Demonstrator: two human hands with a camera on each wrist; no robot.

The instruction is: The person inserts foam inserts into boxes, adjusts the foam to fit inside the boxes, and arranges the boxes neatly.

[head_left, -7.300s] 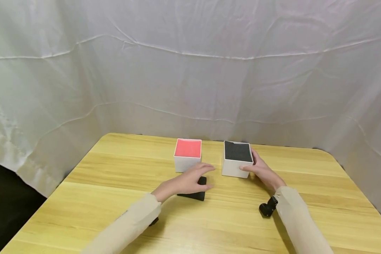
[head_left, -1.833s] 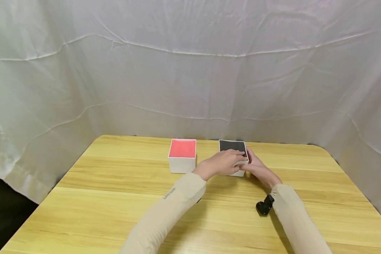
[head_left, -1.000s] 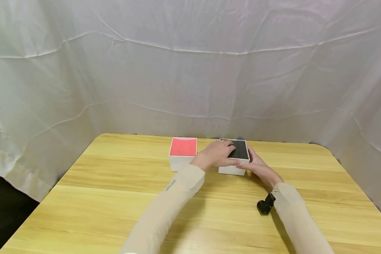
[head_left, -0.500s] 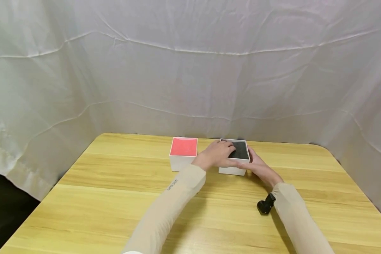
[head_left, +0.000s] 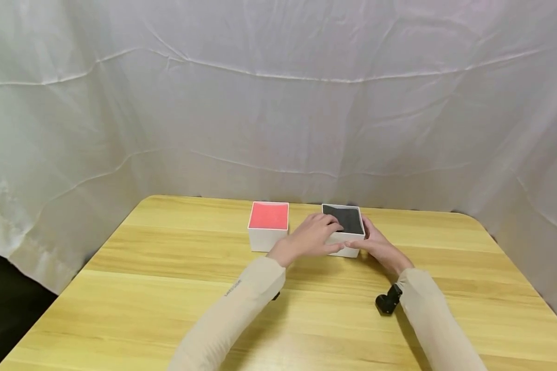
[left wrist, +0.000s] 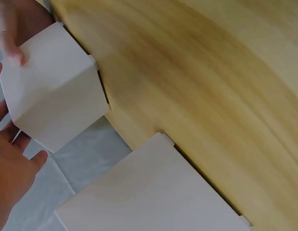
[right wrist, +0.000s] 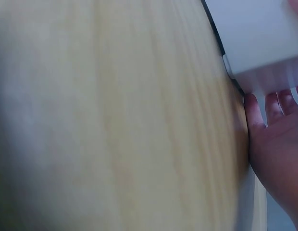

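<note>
- Right now I see two small white boxes standing side by side on the wooden table (head_left: 167, 288), near its far edge.
- One is the box with the black top (head_left: 343, 229). Both hands are on it.
- My left hand (head_left: 312, 238) lies over its near left corner. The fingers are bent over the black top and the thumb runs along the front wall, so this hand grips the box.
- From the left wrist camera I see a white side of that box (left wrist: 53, 91) with fingertips at its edges.
- My right hand (head_left: 376, 246) is at the right side of the same box. The fingers go round behind it and the thumb touches the front, so I judge that it holds the box too.
- From the right wrist camera I see fingers (right wrist: 274, 108) tucked against the white wall of the box (right wrist: 257, 33), but that picture is blurry.
- Next to it on the left stands the box with the red top (head_left: 268, 225). No hand touches it. The two boxes are near each other but apart.
- I think the work on the black box is partway. It sits flat on the table and looks closed. I cannot tell what is inside.
- A white cloth (head_left: 278, 103) hangs behind the table.
</note>
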